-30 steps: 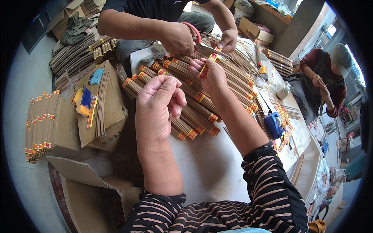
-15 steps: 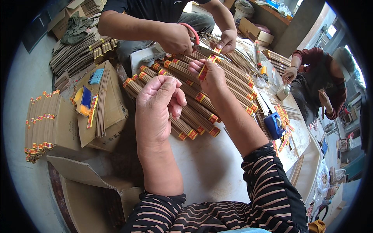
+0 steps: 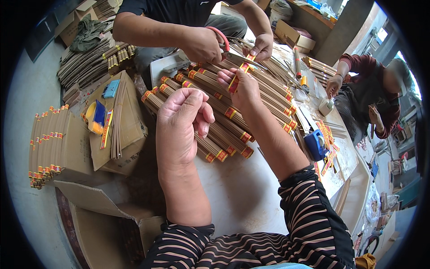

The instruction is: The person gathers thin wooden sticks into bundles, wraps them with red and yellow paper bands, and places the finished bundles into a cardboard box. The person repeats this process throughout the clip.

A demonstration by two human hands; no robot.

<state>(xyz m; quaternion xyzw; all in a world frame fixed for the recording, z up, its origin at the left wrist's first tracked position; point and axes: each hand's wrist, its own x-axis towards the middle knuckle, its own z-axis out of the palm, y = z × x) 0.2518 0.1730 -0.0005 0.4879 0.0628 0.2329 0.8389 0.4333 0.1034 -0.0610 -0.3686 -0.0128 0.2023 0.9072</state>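
Note:
My right hand (image 3: pixel 244 89) pinches the near end of a red and yellow paper label strip (image 3: pixel 239 78) between thumb and fingers. A co-worker's hand (image 3: pixel 262 47) holds the far end. The co-worker's other hand (image 3: pixel 204 45) grips red-handled scissors (image 3: pixel 237 58), whose blades lie at the strip between our hands. My left hand (image 3: pixel 183 123) is raised over the near side of the table, thumb against curled forefinger; whatever may be in the pinch is hidden. Below both hands lie rows of bundled brown incense sticks (image 3: pixel 219 119) with red and yellow bands.
A blue tape dispenser (image 3: pixel 316 144) stands by loose label strips (image 3: pixel 329 157) on the table's right. Left, a cardboard box (image 3: pixel 121 125) carries loose sticks and another tape dispenser (image 3: pixel 95 115). Banded bundles (image 3: pixel 47 141) lean beside it. An open carton (image 3: pixel 96 224) is lower left. Another person (image 3: pixel 369 94) works at right.
My hands and the strip stay almost still. The scissor blades have shifted very slightly at the strip. The person on the right has lowered their head a little.

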